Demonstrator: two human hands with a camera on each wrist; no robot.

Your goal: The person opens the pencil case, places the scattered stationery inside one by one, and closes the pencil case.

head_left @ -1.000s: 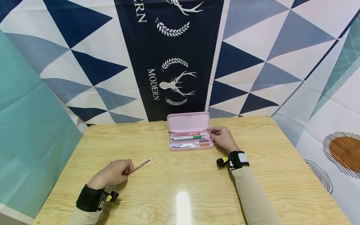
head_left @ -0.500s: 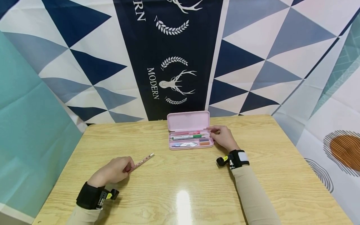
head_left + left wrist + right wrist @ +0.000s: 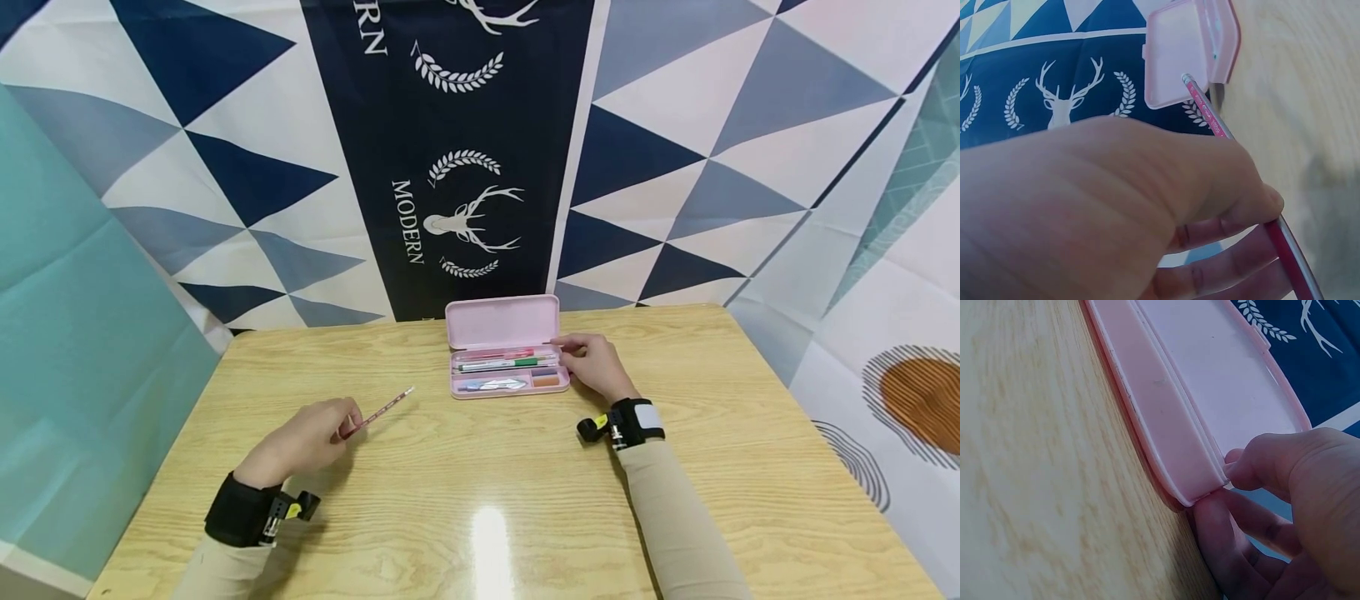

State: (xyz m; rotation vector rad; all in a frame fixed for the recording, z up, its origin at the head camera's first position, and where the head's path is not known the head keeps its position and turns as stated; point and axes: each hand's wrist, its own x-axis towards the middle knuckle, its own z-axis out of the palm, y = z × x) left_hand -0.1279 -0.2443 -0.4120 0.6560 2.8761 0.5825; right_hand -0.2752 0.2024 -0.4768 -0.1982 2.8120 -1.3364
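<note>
A pink pencil (image 3: 384,407) with a white eraser end is pinched between thumb and fingers of my left hand (image 3: 311,437), raised a little over the table. In the left wrist view, the pencil (image 3: 1207,109) slants up toward the pencil case. That pink pencil case (image 3: 510,395) lies open at the back of the table, lid (image 3: 502,323) upright. Inside are a green-and-white pen (image 3: 498,364), a red pen, a small knife-like item (image 3: 492,386) and an eraser (image 3: 545,382). My right hand (image 3: 595,367) grips the case's right end; in the right wrist view, thumb and fingers pinch its corner.
The wooden table (image 3: 420,492) stretches in front of both arms. A patterned cloth (image 3: 480,117) hangs right behind the table's back edge and the case lid. A teal panel (image 3: 90,350) borders the left side.
My left hand has risen slightly and moved forward with the pencil, whose eraser end is closer to the case. The right hand stays on the pencil case.
</note>
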